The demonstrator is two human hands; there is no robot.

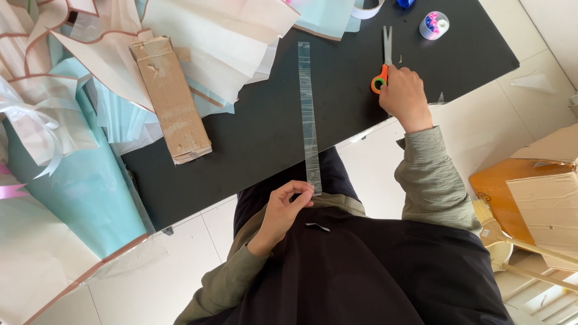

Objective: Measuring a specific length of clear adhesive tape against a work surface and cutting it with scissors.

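A long strip of clear tape [308, 114] runs across the black table [265, 132] and past its near edge. My left hand [283, 210] pinches the strip's near end between thumb and fingers, just off the table edge. My right hand [404, 96] rests on the table with its fingers around the orange handles of a pair of scissors [384, 57], whose blades point away from me.
A folded cardboard piece [171, 99] lies left of the tape. Pale pink and teal wrapping sheets [90, 120] cover the table's left side. A small clear tub of coloured pins [433, 25] stands at the far right. Cardboard boxes [536, 192] sit on the floor to the right.
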